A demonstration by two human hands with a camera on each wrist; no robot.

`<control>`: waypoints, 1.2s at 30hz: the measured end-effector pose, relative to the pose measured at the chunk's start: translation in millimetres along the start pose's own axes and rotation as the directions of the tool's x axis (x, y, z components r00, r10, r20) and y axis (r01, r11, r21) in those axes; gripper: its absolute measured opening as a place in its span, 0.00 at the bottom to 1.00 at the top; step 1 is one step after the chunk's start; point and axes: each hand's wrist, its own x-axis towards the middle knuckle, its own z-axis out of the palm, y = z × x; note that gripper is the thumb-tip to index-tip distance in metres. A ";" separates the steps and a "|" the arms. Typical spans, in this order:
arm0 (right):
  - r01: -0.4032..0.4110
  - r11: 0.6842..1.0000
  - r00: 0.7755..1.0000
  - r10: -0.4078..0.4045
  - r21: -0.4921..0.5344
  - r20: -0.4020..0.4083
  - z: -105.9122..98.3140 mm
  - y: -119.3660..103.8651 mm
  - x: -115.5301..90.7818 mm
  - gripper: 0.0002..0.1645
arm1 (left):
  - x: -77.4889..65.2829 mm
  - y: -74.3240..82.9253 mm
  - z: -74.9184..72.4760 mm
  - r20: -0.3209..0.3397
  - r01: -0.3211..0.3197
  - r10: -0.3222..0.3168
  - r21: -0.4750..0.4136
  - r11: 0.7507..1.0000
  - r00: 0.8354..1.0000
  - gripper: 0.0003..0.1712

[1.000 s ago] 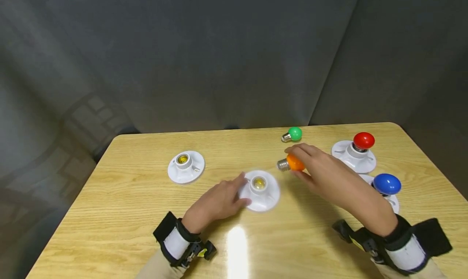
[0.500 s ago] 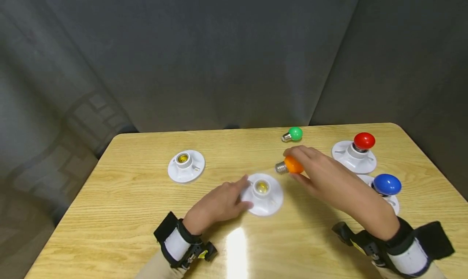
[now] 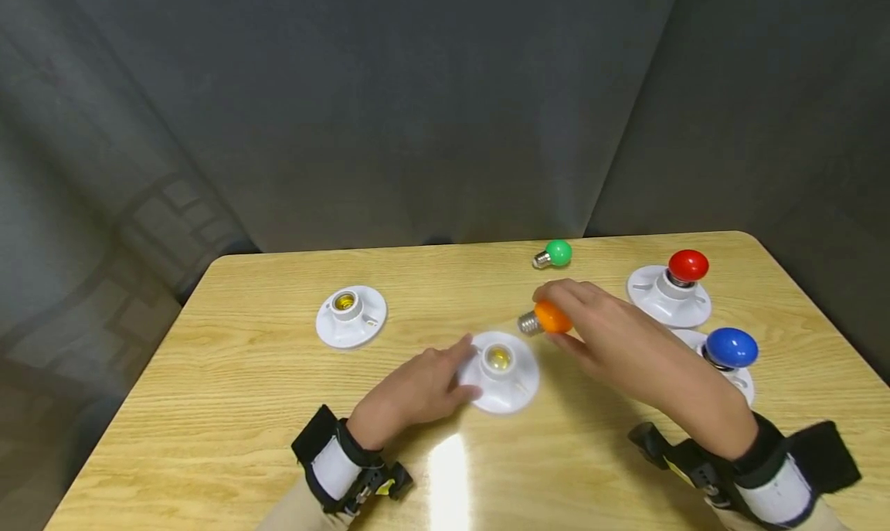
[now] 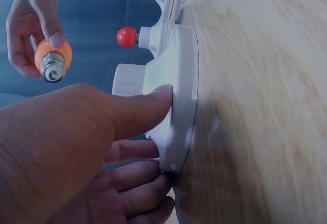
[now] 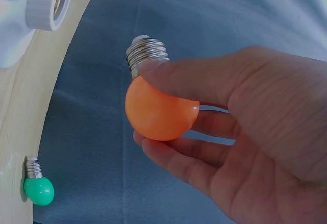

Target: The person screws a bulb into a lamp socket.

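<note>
Orange bulb [image 3: 554, 317] was clamped between thumb and fingers of the right hand [image 3: 601, 326], off the table [image 3: 264, 415], screw end leftward, just right of and beyond the middle socket [image 3: 501, 375]. Left hand [image 3: 420, 388] gripped that socket's left rim, thumb and forefinger spread apart. Green bulb [image 3: 558, 253] lay near the far edge; red bulb [image 3: 688, 266] and blue bulb [image 3: 732, 348] sat in white bases [image 3: 666, 303], right.

Left hand [image 3: 419, 386] – low, gripping | right hand [image 3: 599, 328] – raised, pinching | forearms [image 3: 684, 384] angled inward
</note>
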 end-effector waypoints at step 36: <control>0.110 0.993 0.990 -0.113 0.031 0.086 5.1 -11.4 -3.3 0.27 | -1.0 5.1 2.2 0.023 -0.059 0.059 -0.011 0.998 0.998 0.40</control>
